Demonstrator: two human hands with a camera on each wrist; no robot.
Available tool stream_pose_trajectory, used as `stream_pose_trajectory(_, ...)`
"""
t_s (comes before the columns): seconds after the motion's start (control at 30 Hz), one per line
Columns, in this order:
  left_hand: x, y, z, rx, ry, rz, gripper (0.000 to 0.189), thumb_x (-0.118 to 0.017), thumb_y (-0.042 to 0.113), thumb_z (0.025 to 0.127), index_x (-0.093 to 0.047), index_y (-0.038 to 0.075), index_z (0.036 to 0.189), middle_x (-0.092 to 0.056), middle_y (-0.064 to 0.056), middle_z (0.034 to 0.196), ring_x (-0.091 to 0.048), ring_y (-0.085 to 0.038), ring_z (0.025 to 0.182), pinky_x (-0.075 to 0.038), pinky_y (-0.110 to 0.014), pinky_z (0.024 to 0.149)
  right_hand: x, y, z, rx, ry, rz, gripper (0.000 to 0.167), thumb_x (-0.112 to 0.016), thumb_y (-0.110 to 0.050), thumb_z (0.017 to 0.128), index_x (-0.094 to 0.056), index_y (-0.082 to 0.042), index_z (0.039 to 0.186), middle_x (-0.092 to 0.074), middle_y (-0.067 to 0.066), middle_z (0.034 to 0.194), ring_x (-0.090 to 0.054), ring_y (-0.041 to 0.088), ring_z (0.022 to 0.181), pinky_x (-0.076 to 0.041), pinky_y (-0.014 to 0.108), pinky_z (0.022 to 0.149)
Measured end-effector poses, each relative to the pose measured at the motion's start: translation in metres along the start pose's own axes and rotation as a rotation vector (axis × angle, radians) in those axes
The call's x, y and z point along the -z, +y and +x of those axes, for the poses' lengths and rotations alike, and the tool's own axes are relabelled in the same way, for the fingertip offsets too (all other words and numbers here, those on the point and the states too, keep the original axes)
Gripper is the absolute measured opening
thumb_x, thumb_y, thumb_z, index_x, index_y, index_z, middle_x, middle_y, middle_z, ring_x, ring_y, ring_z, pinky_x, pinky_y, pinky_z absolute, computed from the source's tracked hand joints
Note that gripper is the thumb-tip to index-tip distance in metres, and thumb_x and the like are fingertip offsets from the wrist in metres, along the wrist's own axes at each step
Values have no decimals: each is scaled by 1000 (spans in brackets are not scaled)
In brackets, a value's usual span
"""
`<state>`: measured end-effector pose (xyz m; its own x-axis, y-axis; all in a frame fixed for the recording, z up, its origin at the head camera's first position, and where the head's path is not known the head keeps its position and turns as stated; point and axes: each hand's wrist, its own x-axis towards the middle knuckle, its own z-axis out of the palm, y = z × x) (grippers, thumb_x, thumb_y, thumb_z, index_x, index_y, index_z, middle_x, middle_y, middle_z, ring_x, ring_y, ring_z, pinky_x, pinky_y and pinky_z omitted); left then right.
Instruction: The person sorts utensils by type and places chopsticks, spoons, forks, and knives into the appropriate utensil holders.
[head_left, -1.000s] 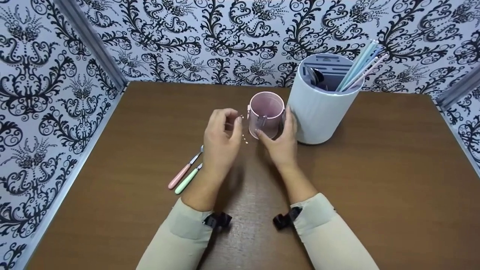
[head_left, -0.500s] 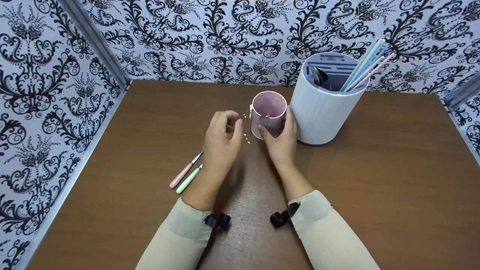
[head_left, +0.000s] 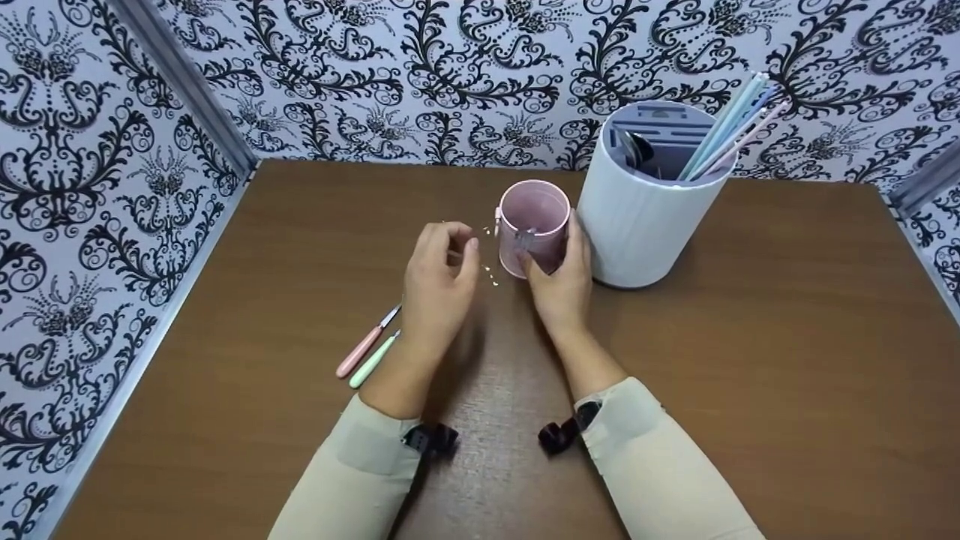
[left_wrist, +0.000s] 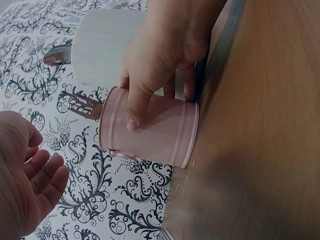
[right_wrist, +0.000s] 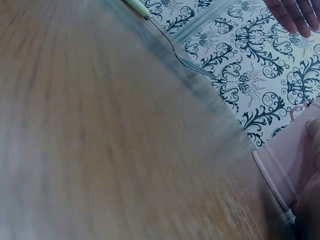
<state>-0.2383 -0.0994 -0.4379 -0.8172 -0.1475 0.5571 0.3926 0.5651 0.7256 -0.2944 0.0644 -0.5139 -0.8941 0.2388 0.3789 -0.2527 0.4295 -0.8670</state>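
Observation:
A pink metal-looking cup (head_left: 510, 259) stands upright on the brown table. My right hand (head_left: 561, 296) grips its right side, thumb across the front and fingers round the back; in the left wrist view the thumb lies on the wall of the cup (left_wrist: 160, 130). Fork tines (left_wrist: 86, 106) rise above the rim there. Left of the cup, my left hand (head_left: 439, 289) hovers with loosely bent fingers and holds nothing. Beside that wrist lie a pink-handled utensil (head_left: 361, 351) and a green-handled fork (head_left: 373, 362), their heads partly hidden behind the hand in the head view.
Right behind my right hand stands a tall white utensil holder (head_left: 637, 225) with spoons and several pastel chopsticks (head_left: 727, 135). Tiny pale specks (head_left: 491, 277) lie on the table left of the cup. A patterned wall (head_left: 337, 82) closes off the back and the left side.
The right thumb has slid slightly up the front of the cup. The left hand sits a little farther from the cup than a second ago. Otherwise things look the same.

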Motion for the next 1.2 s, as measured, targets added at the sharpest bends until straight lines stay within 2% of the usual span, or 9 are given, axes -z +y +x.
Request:
stream_pose_trajectory(0.13, 2, -4, 3, 37, -39, 17, 13, -65, 12, 100, -67, 2, 109, -64, -10, 104, -66, -19, 90, -59, -32, 82, 0, -1, 1, 4, 8, 1, 90, -85, -15, 85, -37, -7, 160, -44, 16, 161, -40, 26, 151, -29, 36, 127)
stream_pose_trajectory(0.33, 9, -10, 8, 98, -114, 84, 16, -66, 15, 100, -67, 4, 111, -65, -10, 103, -67, -24, 90, -59, -35, 84, 0, -1, 1, 10, 18, 11, 89, -84, -10, 82, -39, -6, 159, -46, 17, 159, -41, 27, 149, -30, 36, 127)
stream_pose_trajectory(0.5, 13, -13, 11, 132, -160, 143, 18, -66, 17, 100, -67, 5, 113, -67, -9, 103, -67, -23, 93, -57, -36, 85, 1, 0, 1, 29, 27, 28, 88, -85, -14, 82, -40, -2, 157, -47, 19, 157, -43, 29, 147, -32, 37, 125)
stream_pose_trajectory(0.77, 21, -21, 15, 273, -302, 258, 31, -65, 24, 101, -65, 5, 125, -68, -11, 117, -69, -29, 109, -56, -44, 95, 1, 2, 1, 35, 28, 47, 89, -86, -14, 82, -40, -2, 156, -47, 20, 156, -43, 30, 147, -33, 36, 125)
stream_pose_trajectory(0.9, 27, -27, 16, 342, -386, 326, 37, -65, 28, 102, -63, 5, 131, -67, -11, 122, -68, -28, 110, -55, -47, 96, 1, 1, 0, 31, 28, 59, 88, -86, -14, 82, -40, -2, 156, -47, 20, 155, -44, 29, 146, -35, 36, 124)
stream_pose_trajectory(1.2, 45, -39, 16, 408, -571, 493, 24, -64, 26, 98, -63, 8, 113, -69, -13, 113, -68, -34, 106, -55, -54, 91, -1, 0, 0, 10, 29, 81, 88, -87, -14, 82, -41, -4, 156, -48, 19, 155, -45, 28, 144, -42, 38, 119)
